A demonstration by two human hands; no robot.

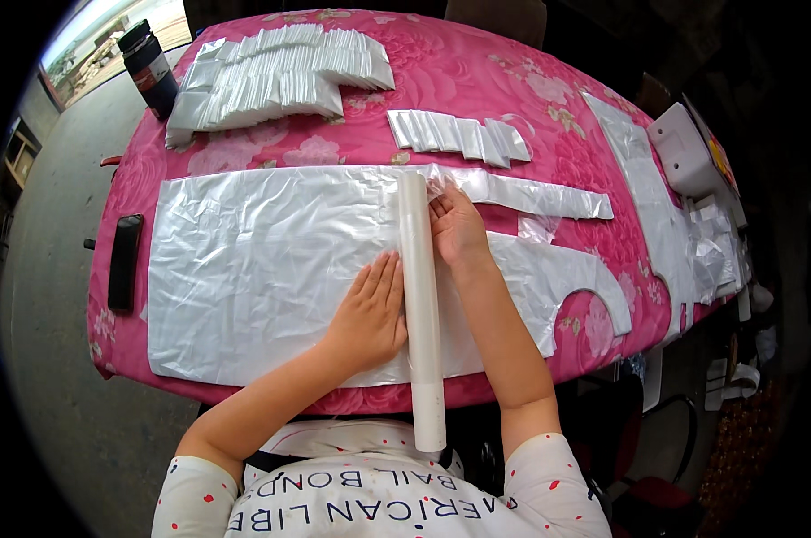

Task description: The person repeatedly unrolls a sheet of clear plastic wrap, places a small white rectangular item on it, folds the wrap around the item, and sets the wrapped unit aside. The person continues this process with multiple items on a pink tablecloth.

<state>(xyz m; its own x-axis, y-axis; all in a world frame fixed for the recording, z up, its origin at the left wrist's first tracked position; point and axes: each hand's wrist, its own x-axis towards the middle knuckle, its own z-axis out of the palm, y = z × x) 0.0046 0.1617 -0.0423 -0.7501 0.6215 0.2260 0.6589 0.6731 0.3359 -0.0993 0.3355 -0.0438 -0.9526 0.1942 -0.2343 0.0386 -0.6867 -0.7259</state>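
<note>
A thin white plastic sheet (244, 269) lies flat before me, with strap-like ends and a curved cut-out on its right side, like an apron. Across it rests a long whitish tube (420, 296), its near end jutting past the table edge. My left hand (374, 305) lies flat on the sheet, fingers stretched out together, against the tube's left side. Over at the far end of the tube, on its right, my right hand (455, 224) has curled fingers that seem to pinch the crinkled plastic. Part of its fingertips is hidden.
Rows of folded plastic packets (280, 76) sit at the far left, with a shorter row (459, 134) at far centre. A dark phone (125, 263) and a dark bottle (150, 72) are leftward. More plastic sheets (634, 170) and a white box (684, 148) occupy the right.
</note>
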